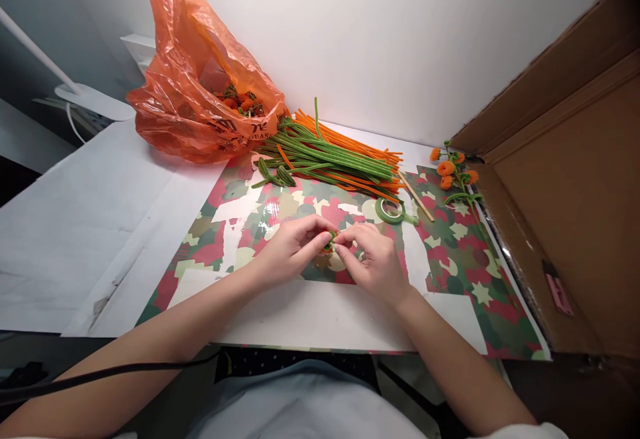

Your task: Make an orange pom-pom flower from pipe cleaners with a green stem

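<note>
Over the middle of the table, my left hand [295, 244] and my right hand [373, 259] meet at the fingertips. Between them is a small orange-and-green pipe cleaner piece [329, 247], mostly covered by the fingers. Thumb and fingers of my left hand pinch its left side. My right hand pinches its green part from the right. Just beyond my right hand lies a roll of green floral tape [381, 211]. Farther back is a bundle of green pipe cleaners [340, 155] with orange pipe cleaners [350, 139] behind and among them.
An orange plastic bag [175, 109] with small orange pieces stands back left. Looped green leaves [273, 173] lie before the bundle, and a wooden stick [417, 197] to its right. A finished orange-berried sprig [446, 169] rests near the cardboard box [565, 212], beside a pink cutter [557, 291].
</note>
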### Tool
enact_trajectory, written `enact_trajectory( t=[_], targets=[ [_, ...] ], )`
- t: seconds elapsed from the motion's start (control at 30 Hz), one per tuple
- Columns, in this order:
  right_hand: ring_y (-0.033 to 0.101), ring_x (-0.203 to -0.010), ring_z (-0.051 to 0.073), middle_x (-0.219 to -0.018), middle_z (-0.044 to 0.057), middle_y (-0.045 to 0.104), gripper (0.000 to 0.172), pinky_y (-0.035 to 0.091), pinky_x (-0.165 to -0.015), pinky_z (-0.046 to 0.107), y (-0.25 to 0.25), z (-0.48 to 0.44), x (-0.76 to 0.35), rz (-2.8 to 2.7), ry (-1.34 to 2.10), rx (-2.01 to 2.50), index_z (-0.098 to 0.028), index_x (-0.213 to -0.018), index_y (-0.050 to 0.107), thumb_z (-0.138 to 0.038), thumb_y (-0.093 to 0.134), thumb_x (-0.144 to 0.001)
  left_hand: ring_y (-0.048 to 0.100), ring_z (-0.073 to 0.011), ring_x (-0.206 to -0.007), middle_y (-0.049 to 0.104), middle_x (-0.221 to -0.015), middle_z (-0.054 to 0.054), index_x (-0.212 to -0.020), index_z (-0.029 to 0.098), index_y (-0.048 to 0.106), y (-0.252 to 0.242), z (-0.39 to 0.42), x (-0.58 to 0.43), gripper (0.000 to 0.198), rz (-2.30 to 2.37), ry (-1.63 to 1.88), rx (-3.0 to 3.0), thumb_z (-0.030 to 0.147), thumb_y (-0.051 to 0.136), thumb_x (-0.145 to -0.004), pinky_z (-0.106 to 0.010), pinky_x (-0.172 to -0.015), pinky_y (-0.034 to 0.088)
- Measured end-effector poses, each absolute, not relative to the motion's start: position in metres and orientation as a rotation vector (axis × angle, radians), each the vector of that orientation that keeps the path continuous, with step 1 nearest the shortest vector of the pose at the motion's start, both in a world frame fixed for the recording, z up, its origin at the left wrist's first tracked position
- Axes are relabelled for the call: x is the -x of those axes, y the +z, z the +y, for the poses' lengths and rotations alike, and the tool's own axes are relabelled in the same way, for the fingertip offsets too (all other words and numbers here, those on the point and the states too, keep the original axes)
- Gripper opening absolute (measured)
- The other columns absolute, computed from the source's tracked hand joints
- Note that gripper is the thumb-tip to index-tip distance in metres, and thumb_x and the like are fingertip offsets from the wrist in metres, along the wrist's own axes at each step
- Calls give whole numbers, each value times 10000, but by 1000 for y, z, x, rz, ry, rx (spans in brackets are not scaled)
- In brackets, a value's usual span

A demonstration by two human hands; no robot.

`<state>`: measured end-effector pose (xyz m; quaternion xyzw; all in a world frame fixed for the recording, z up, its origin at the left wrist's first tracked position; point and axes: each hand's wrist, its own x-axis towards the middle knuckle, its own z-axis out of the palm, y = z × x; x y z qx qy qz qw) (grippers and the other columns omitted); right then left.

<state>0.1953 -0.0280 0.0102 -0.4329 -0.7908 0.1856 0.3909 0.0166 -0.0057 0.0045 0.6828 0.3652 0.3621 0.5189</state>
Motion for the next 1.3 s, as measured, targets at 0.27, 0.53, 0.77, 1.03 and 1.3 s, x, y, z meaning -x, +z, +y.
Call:
enact_trajectory(
  t=[0.27, 0.53, 0.77, 1.03, 1.3],
  targets=[
    [575, -634, 149, -716, 7, 650, 111, 446, -690, 322, 12, -29, -192, -1984, 484, 1113, -219, -766, 552, -181, 522, -866, 636, -125, -638, 655, -780, -13, -946, 179, 602, 2, -5, -18, 180, 844, 883, -1611, 309, 480, -928, -214, -530, 522],
    [514, -639, 143, -677, -14, 551, 92, 396, -627, 282, 22, -31, -196, -1897, 647, 1240, -212, -744, 495, -213, 494, -836, 618, -116, -614, 633, -712, 11, -988, 185, 594, 8, -8, -18, 157, 919, 936, -1669, 280, 485, -927, -215, -536, 499],
    [449, -587, 125, -617, -31, 499, 200, 331, -653, 294, 19, -31, -191, -2069, 609, 1378, -200, -669, 431, -211, 452, -867, 642, -126, -686, 687, -837, -21, -973, 179, 601, 3, -5, -18, 141, 947, 971, -1880, 239, 488, -916, -221, -605, 509],
    [398, -502, 98, -528, -42, 448, 233, 304, -511, 238, 20, -28, -188, -1925, 689, 1284, -197, -579, 427, -159, 475, -804, 622, -114, -660, 677, -790, -20, -964, 163, 615, -1, -5, -17, 139, 937, 1021, -2037, 203, 497, -903, -204, -597, 497],
    [345, -475, 82, -483, -54, 382, 248, 287, -500, 232, 13, -29, -184, -1874, 589, 1297, -189, -532, 387, -132, 502, -744, 608, -112, -667, 675, -789, -19, -927, 166, 641, -4, -7, -18, 137, 919, 1045, -2071, 179, 509, -893, -212, -620, 488]
  ],
)
